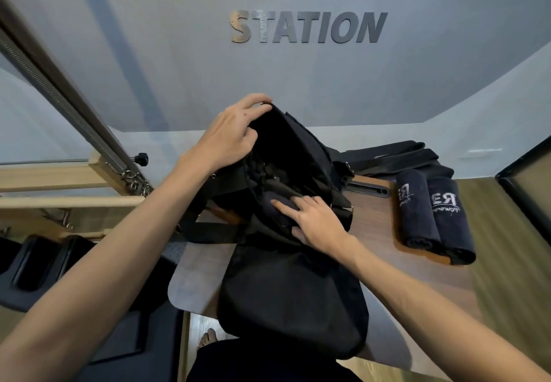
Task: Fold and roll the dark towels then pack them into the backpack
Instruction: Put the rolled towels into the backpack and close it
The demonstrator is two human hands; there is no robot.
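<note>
A black backpack (292,286) lies on the wooden table (381,268), its mouth facing away from me. My left hand (229,134) grips the upper rim of the opening and holds it up. My right hand (313,220) reaches into the mouth, its straight fingers pressing a dark rolled towel (275,204) inside the bag. Two more dark rolled towels, one (416,208) beside the other (451,220), lie side by side on the table to the right, pale logos facing up. More dark unrolled cloth (396,155) lies behind them.
A wooden pilates frame with a long spring (50,89) and metal clips stands at the left. Black padded equipment (38,265) sits low on the left. A grey wall with lettering is close behind the table. A dark-framed panel (527,179) is at the right edge.
</note>
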